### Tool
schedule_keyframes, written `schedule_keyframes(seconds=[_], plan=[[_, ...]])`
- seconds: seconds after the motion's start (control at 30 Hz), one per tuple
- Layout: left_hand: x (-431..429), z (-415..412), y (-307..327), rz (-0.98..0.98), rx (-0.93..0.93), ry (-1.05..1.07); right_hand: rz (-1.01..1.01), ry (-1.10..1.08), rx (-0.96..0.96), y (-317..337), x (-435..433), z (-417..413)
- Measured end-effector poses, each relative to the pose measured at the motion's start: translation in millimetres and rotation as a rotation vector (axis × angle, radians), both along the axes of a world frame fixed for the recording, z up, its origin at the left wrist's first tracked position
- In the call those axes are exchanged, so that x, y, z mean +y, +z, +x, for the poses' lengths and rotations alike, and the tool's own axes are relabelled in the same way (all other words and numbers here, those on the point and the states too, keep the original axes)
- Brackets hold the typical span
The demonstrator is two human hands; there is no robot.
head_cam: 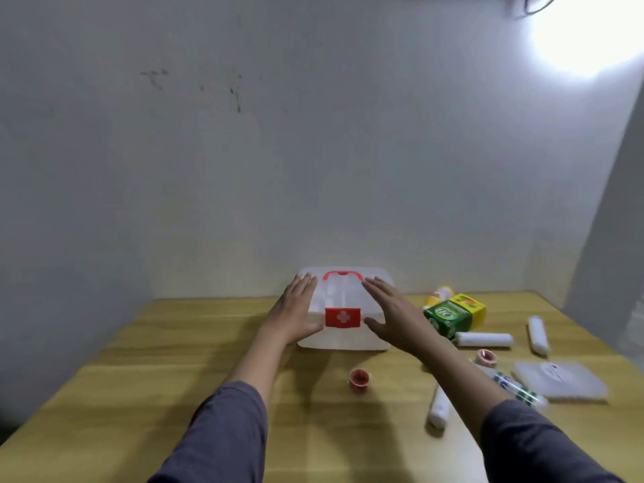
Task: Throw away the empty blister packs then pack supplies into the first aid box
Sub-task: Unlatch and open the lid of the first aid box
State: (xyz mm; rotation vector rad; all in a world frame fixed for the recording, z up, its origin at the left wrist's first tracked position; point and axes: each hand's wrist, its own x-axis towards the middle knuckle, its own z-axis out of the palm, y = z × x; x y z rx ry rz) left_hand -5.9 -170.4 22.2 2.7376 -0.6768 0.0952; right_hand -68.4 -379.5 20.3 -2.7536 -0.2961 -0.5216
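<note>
A translucent white first aid box [343,338] with a red handle and a red cross latch stands closed near the back of the wooden table. My left hand [296,313] lies flat on the lid's left side, thumb at the front. My right hand [392,313] hovers over the lid's right side, fingers spread. Supplies lie to the right: a green and yellow carton [453,315], white bandage rolls [484,339] [538,334] [439,407], tape rolls [487,358] [359,378], and a blister strip [515,388].
A flat translucent tray or lid [561,379] lies at the right edge of the table [139,378]. A yellow tube [439,295] sits behind the carton. The wall stands just behind the box.
</note>
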Motion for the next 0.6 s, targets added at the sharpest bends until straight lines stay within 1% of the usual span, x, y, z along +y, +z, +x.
schedule_keyframes(seconds=[0.1, 0.2, 0.3, 0.43, 0.6], plan=[[1.9, 8.0, -10.3, -0.004, -0.013, 0.019, -0.209, 0.018, -0.057, -12.4, 8.1, 20.8], [-0.9, 14.4, -18.6, -0.092, -0.008, 0.037, -0.340, 0.011, -0.087, -20.3, 7.5, 33.5], [-4.6, 19.4, -23.8, -0.187, -0.001, 0.049, -0.366, -0.001, -0.141, -27.6, 6.2, 41.6], [-5.4, 21.4, -27.7, -0.224, -0.021, 0.063, -0.392, 0.002, -0.249, -36.2, 1.9, 47.3], [-2.7, 18.4, -30.0, -0.267, -0.033, 0.068, -0.344, 0.178, -0.356, -39.0, -8.6, 42.3]])
